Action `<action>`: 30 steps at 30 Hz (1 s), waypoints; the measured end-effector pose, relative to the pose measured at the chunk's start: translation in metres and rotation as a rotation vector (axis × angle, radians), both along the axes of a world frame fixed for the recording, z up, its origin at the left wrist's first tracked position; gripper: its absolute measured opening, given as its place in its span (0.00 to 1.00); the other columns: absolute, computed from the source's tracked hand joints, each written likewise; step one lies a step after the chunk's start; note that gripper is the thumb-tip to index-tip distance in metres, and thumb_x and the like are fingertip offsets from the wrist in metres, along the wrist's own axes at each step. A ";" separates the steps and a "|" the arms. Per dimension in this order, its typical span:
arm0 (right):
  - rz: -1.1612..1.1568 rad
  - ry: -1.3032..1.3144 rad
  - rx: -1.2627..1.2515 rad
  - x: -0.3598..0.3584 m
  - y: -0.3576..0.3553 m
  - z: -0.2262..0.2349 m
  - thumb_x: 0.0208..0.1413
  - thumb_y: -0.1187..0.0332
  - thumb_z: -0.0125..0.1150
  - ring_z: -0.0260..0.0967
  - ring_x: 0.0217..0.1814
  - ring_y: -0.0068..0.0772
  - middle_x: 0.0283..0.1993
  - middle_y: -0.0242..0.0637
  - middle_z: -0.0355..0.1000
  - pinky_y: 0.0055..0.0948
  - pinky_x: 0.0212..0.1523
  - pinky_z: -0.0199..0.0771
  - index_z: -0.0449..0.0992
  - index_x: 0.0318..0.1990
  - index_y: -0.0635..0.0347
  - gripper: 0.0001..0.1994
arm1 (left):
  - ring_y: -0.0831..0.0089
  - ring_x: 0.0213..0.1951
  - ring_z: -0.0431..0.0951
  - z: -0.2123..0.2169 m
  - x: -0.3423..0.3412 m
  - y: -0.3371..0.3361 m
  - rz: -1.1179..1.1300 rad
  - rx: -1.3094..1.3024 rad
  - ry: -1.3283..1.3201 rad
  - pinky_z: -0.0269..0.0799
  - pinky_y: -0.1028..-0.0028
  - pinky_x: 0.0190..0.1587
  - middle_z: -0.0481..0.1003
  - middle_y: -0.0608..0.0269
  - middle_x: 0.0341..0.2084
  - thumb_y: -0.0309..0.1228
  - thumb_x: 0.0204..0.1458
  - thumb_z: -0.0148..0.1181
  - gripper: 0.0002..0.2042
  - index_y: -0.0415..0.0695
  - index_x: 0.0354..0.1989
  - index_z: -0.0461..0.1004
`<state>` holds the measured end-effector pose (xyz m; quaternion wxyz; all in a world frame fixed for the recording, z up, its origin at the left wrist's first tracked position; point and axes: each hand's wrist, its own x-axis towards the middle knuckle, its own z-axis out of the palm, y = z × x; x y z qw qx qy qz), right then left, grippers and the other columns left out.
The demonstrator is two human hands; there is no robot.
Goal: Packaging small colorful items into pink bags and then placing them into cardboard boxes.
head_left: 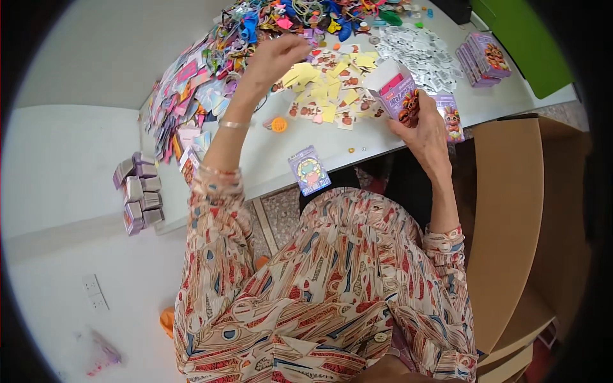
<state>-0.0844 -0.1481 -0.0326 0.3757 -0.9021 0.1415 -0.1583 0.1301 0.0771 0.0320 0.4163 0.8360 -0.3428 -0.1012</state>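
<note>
My right hand [426,131] holds a small purple and white carton [397,91] with its top flap open, just above the table's front edge. My left hand [276,56] reaches far across the white table [357,143], fingers curled over the heap of colourful small toys [281,22] and the spread of yellow and picture stickers [329,83]. Whether the left fingers pinch anything is hidden. A thin bracelet sits on the left wrist.
A foil card packet [309,170] lies at the table's near edge, an orange disc [279,124] beside my left forearm. Stacked purple cartons [483,59] stand far right, folded ones [139,191] at left. A brown cardboard box [511,217] stands at my right. White slips [424,54] lie behind.
</note>
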 end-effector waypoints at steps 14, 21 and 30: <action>0.228 0.054 -0.073 0.007 0.054 0.004 0.40 0.69 0.71 0.68 0.49 0.57 0.49 0.54 0.65 0.44 0.48 0.71 0.58 0.59 0.68 0.38 | 0.59 0.44 0.73 -0.077 -0.103 0.098 0.213 0.389 -0.446 0.72 0.64 0.44 0.74 0.57 0.42 0.31 0.48 0.66 0.14 0.40 0.42 0.77; 0.265 0.022 -0.075 0.002 0.058 -0.001 0.40 0.69 0.71 0.67 0.51 0.58 0.52 0.56 0.64 0.42 0.50 0.71 0.58 0.60 0.70 0.39 | 0.58 0.42 0.73 -0.076 -0.099 0.090 0.200 0.412 -0.569 0.73 0.63 0.39 0.73 0.57 0.39 0.26 0.50 0.61 0.07 0.38 0.37 0.75; 0.369 -0.190 0.350 -0.007 0.053 -0.018 0.42 0.71 0.70 0.67 0.57 0.38 0.56 0.42 0.64 0.38 0.56 0.73 0.59 0.62 0.61 0.37 | 0.58 0.39 0.74 -0.080 -0.095 0.087 0.211 0.340 -0.585 0.74 0.64 0.38 0.72 0.57 0.35 0.24 0.48 0.61 0.08 0.39 0.36 0.72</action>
